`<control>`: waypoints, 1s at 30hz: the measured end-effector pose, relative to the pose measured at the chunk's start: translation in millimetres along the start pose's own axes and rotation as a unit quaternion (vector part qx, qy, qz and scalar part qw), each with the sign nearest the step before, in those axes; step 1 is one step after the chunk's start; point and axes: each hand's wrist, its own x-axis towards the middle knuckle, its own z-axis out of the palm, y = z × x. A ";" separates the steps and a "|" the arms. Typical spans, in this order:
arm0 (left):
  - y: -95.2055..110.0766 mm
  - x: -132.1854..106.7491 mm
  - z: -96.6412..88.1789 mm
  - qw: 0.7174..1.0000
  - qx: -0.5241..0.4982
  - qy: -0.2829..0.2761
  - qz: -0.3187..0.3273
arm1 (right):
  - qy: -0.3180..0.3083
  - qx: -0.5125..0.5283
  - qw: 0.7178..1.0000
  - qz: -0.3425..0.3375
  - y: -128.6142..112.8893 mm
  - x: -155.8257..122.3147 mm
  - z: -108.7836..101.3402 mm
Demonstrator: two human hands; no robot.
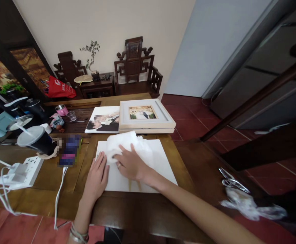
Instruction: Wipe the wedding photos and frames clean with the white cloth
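Observation:
A white flat board [160, 162] lies face down on the wooden table [137, 210] in front of me. My left hand [97, 176] rests flat on the board's left edge, fingers stretched out. My right hand [129, 164] presses a crumpled white cloth [127, 140] onto the board, fingers spread over it. Behind the board lie a framed photo [145, 115] on a stack of frames and an unframed photo print [103, 120] to its left.
At left stand a white power strip [25, 169] with cables, a dark cup with a lid [36, 139], a phone [68, 149], a pink cup [61, 109]. Scissors [230, 179] and crumpled plastic [247, 205] lie at right. Carved wooden chairs [135, 67] line the wall.

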 end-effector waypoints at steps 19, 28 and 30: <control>-3.1 -2.3 2.8 1.000 0.010 0.021 0.006 | 0.078 -0.043 0.989 0.114 50.6 -96.7 11.0; -1.9 -1.9 3.5 1.000 0.002 0.024 0.003 | -0.034 0.044 0.997 0.045 22.6 -153.3 -8.6; -1.7 -2.1 3.1 1.000 -0.003 0.024 0.001 | -0.009 0.033 0.996 0.086 32.5 -131.1 -9.0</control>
